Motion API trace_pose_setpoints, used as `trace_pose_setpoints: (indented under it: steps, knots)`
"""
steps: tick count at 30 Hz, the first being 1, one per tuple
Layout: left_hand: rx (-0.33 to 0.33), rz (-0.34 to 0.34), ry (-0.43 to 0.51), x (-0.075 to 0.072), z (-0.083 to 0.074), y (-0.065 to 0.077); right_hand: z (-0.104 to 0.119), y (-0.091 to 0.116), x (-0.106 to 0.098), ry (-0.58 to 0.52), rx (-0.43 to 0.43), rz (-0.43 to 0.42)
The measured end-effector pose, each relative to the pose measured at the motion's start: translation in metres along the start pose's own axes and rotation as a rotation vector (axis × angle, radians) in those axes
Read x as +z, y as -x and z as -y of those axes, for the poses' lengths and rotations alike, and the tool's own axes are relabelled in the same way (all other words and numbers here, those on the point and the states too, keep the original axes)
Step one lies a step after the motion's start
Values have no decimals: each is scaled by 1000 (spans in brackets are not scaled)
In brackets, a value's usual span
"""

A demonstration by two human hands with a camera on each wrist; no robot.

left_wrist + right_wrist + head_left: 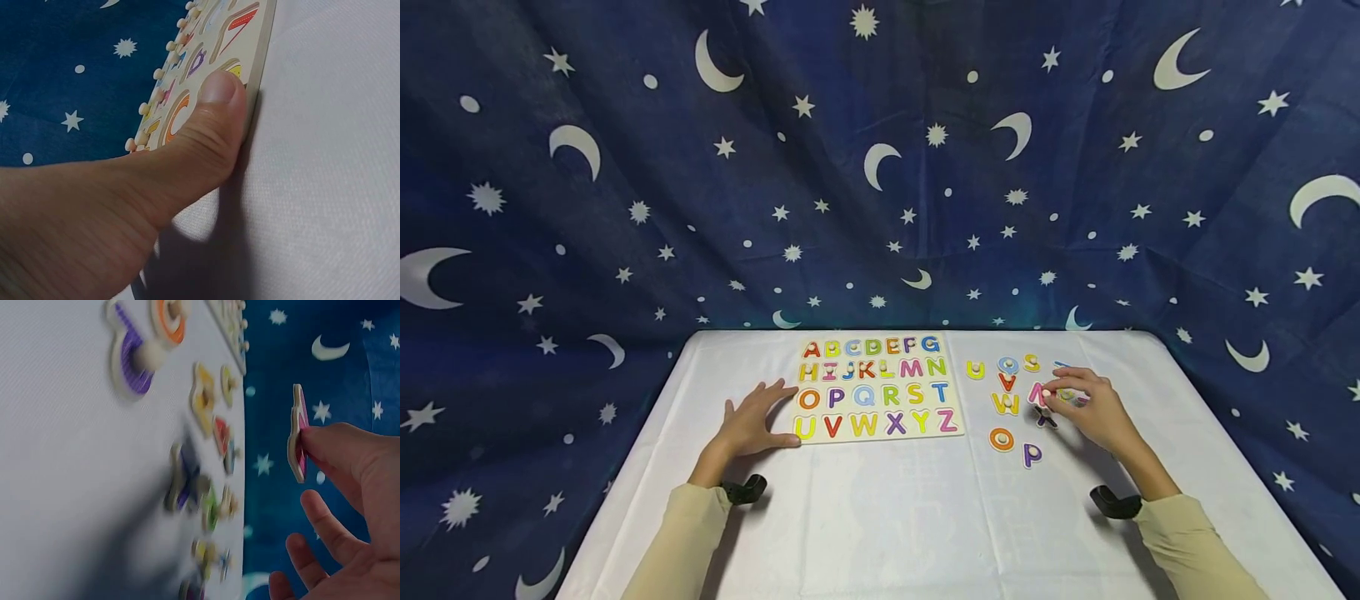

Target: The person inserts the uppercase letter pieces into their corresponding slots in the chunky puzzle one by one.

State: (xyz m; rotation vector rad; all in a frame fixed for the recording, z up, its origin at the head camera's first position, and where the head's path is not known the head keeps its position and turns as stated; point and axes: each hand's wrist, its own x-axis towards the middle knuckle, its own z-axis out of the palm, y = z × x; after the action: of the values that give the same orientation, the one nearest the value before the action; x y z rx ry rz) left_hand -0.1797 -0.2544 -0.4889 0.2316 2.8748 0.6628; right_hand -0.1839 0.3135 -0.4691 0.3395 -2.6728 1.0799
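Note:
A wooden alphabet puzzle board (880, 433) lies flat on the table. My left hand (748, 427) rests at its left side, fingers spread; the thumb (219, 119) presses the near left corner. Over the loose letters, my right hand (1093, 408) pinches a pink letter piece (1037, 394), which looks like an M, by its knob. In the right wrist view this pink letter (296, 434) is raised off the table and seen edge-on. Below it lies a dark purple X (1046, 418). Near it are a yellow W (1006, 404) and a red V (1007, 382).
More knobbed letters lie right of the board: a yellow U (975, 370), a blue Q (1008, 364), a yellow S (1032, 362), an orange O (1002, 439) and a purple P (1032, 454). A green letter (210, 509) is partly hidden. A starry curtain (880, 167) hangs behind the table.

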Motion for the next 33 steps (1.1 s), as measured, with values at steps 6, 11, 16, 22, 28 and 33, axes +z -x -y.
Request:
trace_pose_setpoints:
  steps: [6,11,16,22,28,33]
  knots:
    - [-8,-4,-10,-1,-1,-1,18,-23,24,-63,-29,-14]
    - [-5,-1,-6,0,0,0,33,-42,43,-124,6,29]
    - [0,-6,-4,0,0,1,46,-59,62,-196,34,68]
    - [-12,-5,0,1,0,1,63,-74,86,-264,-8,77]
    - [7,-14,1,2,1,0,74,-89,109,-250,-31,78]
    - [11,-15,2,2,3,-1,82,-98,125,-234,-18,95]
